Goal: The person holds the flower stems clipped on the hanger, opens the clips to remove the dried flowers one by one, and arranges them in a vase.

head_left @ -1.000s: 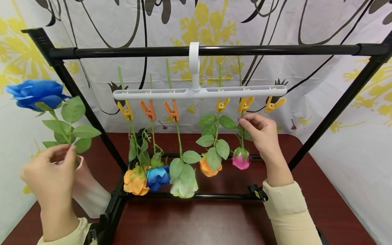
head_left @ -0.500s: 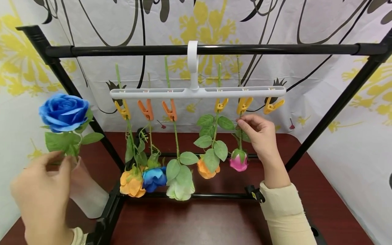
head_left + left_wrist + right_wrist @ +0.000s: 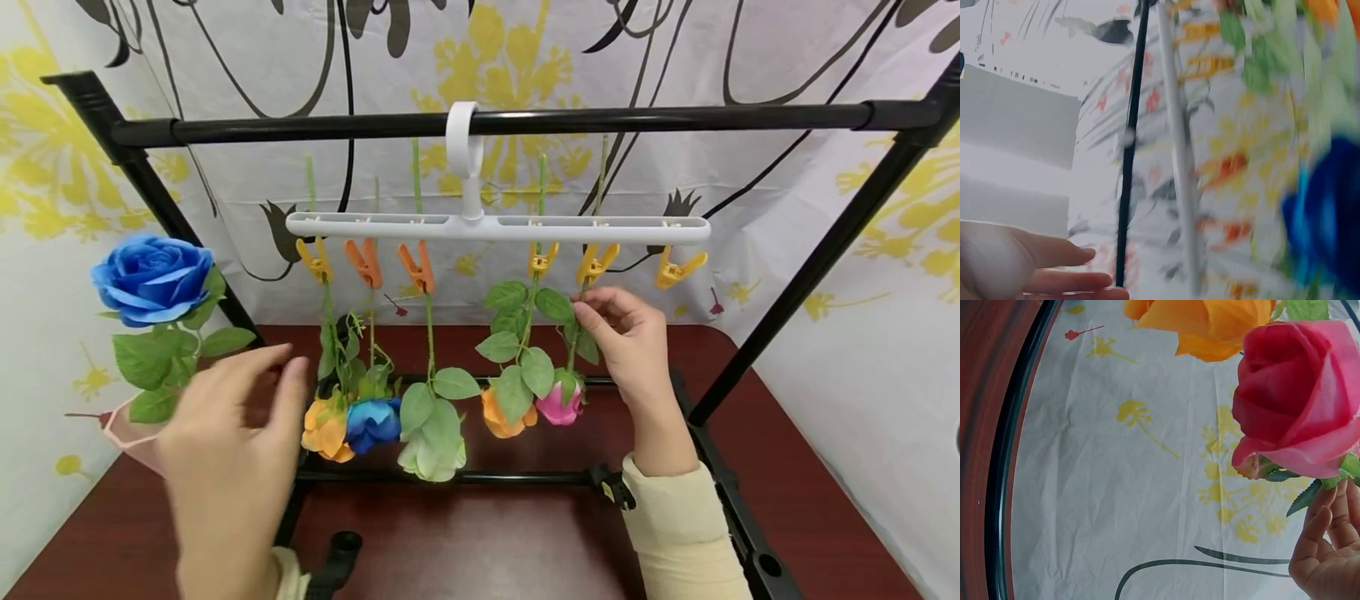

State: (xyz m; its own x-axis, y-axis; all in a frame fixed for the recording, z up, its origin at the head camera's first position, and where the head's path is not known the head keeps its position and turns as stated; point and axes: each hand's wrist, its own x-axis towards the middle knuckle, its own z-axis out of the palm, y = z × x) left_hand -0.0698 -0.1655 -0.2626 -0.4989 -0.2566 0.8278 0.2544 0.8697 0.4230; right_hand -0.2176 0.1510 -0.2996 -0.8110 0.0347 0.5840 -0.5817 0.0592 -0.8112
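My right hand point(image 3: 633, 346) pinches the stem of a pink rose point(image 3: 561, 402), which hangs head down below a yellow clip point(image 3: 597, 263) on a white clip hanger point(image 3: 498, 227). In the right wrist view the pink rose point(image 3: 1297, 400) is large, with the right hand's fingertips at the leaves beneath it. My left hand point(image 3: 232, 450) holds nothing, its thumb and fingers apart, between the hanging flowers and a pale pink vase point(image 3: 135, 440). A blue rose point(image 3: 153, 279) stands upright at the vase, its lower stem hidden. The left hand point(image 3: 1041, 265) shows at the lower left of its wrist view.
A black rack's top bar point(image 3: 322, 127) carries the hanger. Also hanging head down are an orange-yellow flower point(image 3: 327, 429), a blue flower point(image 3: 372, 423), a pale green flower point(image 3: 432, 454) and an orange flower point(image 3: 508, 412). One yellow clip point(image 3: 681, 268) at the right holds no flower.
My left hand lowered the blue rose to the vase, let go and moved right. The right hand moved slightly left, and the pink rose swung left with it.
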